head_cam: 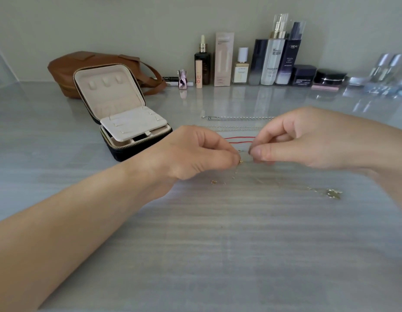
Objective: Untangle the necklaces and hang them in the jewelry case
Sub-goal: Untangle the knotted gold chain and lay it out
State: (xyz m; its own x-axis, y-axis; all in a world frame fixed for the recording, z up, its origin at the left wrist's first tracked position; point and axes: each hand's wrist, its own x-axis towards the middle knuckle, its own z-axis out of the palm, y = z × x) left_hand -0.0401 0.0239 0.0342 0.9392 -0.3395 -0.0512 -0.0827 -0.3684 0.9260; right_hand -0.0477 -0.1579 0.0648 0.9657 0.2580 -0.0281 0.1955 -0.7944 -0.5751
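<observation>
A thin gold necklace [285,186] trails across the grey table, its pendant [334,193] lying at the right. My left hand [195,152] and my right hand [303,138] pinch that chain between fingertips, close together just above the table. Behind my hands lie a red cord necklace [240,138] and two silver chains [238,118], stretched out side by side. The dark jewelry case [128,115] stands open at the left, its cream lid upright with three hooks and a cream flap over the lower tray.
A brown leather bag [67,70] sits behind the case. Several cosmetic bottles and jars [272,61] line the back wall. A small gold clasp piece [213,181] lies below my left hand.
</observation>
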